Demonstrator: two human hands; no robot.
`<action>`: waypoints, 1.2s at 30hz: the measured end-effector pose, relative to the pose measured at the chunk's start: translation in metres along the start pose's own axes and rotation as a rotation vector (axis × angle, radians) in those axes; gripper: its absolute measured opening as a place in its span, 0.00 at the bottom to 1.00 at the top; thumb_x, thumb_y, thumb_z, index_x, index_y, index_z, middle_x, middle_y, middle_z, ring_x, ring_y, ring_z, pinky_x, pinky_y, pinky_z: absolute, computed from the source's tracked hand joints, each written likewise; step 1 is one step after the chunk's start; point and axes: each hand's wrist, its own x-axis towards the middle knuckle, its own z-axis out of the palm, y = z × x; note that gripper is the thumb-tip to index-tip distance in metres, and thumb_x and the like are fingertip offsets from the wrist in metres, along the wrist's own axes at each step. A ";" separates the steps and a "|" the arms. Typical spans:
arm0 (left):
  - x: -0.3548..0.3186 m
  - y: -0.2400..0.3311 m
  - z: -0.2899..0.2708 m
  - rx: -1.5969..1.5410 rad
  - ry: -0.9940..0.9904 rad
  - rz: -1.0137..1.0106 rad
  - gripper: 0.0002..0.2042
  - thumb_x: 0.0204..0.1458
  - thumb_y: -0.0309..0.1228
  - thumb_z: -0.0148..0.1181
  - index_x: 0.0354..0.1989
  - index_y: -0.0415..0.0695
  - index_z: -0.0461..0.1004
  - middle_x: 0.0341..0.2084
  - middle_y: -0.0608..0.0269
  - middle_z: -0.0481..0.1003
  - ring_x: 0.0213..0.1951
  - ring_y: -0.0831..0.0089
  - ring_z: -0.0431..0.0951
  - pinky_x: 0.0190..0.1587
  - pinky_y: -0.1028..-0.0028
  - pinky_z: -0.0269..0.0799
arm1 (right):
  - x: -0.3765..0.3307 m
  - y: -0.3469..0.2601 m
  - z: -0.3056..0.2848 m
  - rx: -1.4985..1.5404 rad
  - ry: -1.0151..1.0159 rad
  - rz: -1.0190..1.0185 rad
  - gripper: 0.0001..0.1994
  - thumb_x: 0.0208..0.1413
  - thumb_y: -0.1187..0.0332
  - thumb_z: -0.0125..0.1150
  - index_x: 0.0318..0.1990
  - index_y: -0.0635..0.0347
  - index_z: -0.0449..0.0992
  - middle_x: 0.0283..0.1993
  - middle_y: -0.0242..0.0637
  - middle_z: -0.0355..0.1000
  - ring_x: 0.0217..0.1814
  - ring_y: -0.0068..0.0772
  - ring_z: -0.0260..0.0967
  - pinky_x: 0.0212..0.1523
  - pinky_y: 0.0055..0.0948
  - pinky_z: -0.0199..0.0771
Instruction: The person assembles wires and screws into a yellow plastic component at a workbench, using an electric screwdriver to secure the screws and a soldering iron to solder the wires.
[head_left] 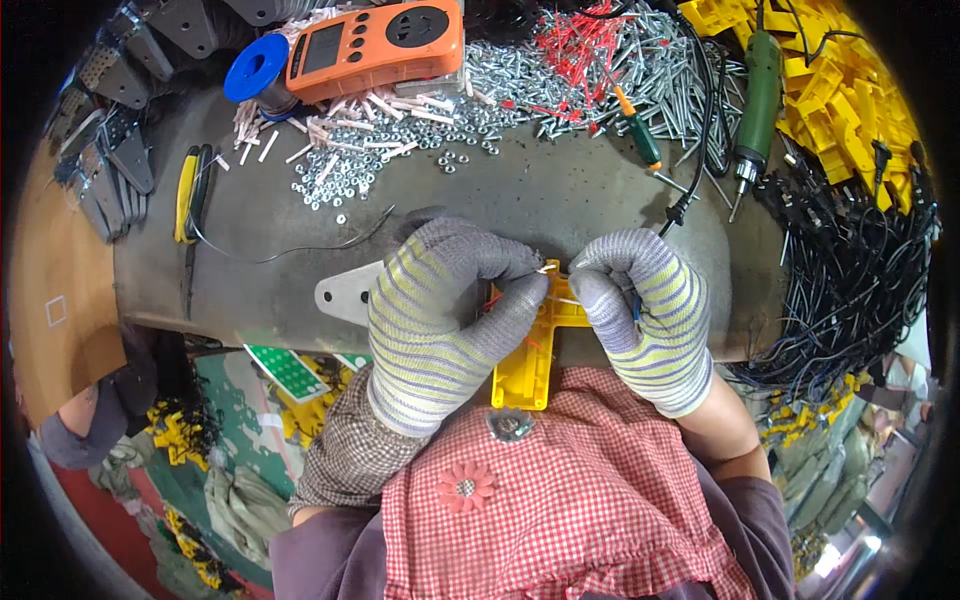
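Both my hands wear striped grey and yellow-green knit gloves. A yellow plastic housing (pixel 523 375) stands between them, its open side facing me and its lower end close to my apron. Thumb and forefinger of my left hand (pixel 440 310) are pinched on a thin white piece (pixel 546 268) at the housing's upper end; its exact kind is too small to tell. My right hand (pixel 645 315) is closed in a pinch by the housing's right arm, and its fingertips hide what they hold. Bits of red wire (pixel 533 343) show inside the housing, and something blue peeks out beside the right palm.
A grey metal bracket (pixel 342 297) lies left of my left hand. Farther out are pliers (pixel 190 195), a wire spool (pixel 258 68), an orange meter (pixel 375 48), loose nuts (pixel 340 175), screws (pixel 680 75), a screwdriver (pixel 638 130), a green power driver (pixel 757 110) and black cords (pixel 840 270).
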 end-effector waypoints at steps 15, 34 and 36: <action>0.008 0.004 0.004 0.121 0.062 0.150 0.08 0.42 0.31 0.74 0.30 0.48 0.82 0.27 0.62 0.79 0.37 0.57 0.81 0.44 0.57 0.72 | 0.015 -0.019 -0.014 -0.141 -0.109 -0.280 0.10 0.47 0.73 0.78 0.34 0.53 0.80 0.31 0.33 0.75 0.35 0.44 0.74 0.39 0.42 0.71; -0.002 -0.004 -0.024 -0.070 -0.155 -0.080 0.11 0.44 0.38 0.73 0.36 0.51 0.84 0.33 0.60 0.84 0.41 0.55 0.85 0.56 0.50 0.72 | 0.021 -0.024 0.001 -0.248 -0.209 -0.334 0.09 0.50 0.81 0.61 0.38 0.61 0.74 0.38 0.41 0.72 0.38 0.46 0.69 0.48 0.39 0.72; 0.010 0.001 -0.042 -0.175 -0.377 -0.257 0.12 0.43 0.40 0.73 0.36 0.51 0.85 0.33 0.59 0.84 0.41 0.54 0.86 0.56 0.50 0.72 | 0.023 -0.038 0.003 -0.495 -0.240 -0.716 0.11 0.49 0.82 0.64 0.38 0.60 0.73 0.39 0.43 0.71 0.41 0.50 0.69 0.50 0.44 0.73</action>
